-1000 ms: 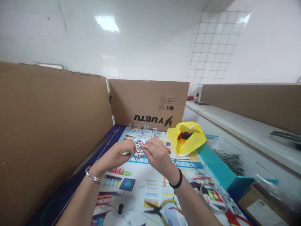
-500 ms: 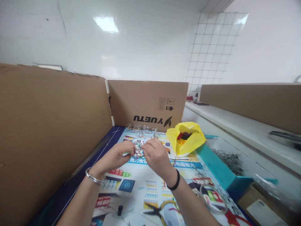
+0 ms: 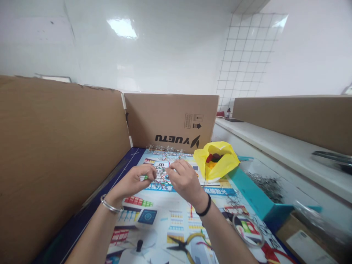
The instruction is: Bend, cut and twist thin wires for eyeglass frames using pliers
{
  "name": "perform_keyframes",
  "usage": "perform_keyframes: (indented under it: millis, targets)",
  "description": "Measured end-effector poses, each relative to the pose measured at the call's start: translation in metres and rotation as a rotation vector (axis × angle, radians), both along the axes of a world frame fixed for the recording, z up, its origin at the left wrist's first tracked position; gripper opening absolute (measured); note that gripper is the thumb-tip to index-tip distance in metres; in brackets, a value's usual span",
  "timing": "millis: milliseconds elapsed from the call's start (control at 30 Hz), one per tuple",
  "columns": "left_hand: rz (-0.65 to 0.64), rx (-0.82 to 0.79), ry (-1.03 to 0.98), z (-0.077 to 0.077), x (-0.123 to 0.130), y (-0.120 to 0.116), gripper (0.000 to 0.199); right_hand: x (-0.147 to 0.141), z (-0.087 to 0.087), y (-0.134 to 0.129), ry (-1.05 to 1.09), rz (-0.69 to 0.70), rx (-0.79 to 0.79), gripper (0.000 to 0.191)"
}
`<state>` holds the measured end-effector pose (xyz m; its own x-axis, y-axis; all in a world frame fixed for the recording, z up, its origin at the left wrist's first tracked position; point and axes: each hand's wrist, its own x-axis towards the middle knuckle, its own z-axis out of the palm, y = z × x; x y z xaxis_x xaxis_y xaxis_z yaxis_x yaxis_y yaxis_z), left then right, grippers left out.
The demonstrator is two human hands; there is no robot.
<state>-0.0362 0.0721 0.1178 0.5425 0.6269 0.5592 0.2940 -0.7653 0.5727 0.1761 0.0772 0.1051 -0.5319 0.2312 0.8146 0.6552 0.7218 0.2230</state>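
Both hands are raised close together over the printed sheet (image 3: 154, 227). The thumb and fingers of my left hand (image 3: 137, 180), with a silver bangle at the wrist, are pinched at the left end of a tangle of thin red and green wire (image 3: 163, 179). My right hand (image 3: 184, 181), a black band on its wrist, pinches the right side of that tangle. The fingertips partly cover the wire, and its exact shape is too fine to make out. Below the right hand, pliers with yellow handles (image 3: 181, 245) lie on the sheet, jaws pointing left.
Cardboard walls stand left (image 3: 60, 146) and behind (image 3: 170, 117). At right are a yellow bag (image 3: 203, 156) with dark and red contents, a teal box (image 3: 249, 192) of small metal pieces (image 3: 265, 187), and a clear ring-shaped coil (image 3: 235, 223). Silvery wire pieces (image 3: 165, 148) line the back.
The hands stay nearly in place, with slight finger movement; a little more of the coloured wire shows between them. The whole view has shifted slightly.
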Motion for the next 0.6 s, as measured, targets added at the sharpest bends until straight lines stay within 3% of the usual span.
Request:
perform_keyframes:
  millis: [333,600]
  targets:
    - [0.054,0.14,0.129,0.0004,-0.0015,-0.0002,0.015,0.0027,-0.0025,0.0059,-0.001,0.012,-0.06,0.018]
    - [0.134,-0.05,0.131,-0.002,0.0051,-0.0039,0.011,0.0052,-0.0015,0.0064,0.052,0.015,-0.171,0.015]
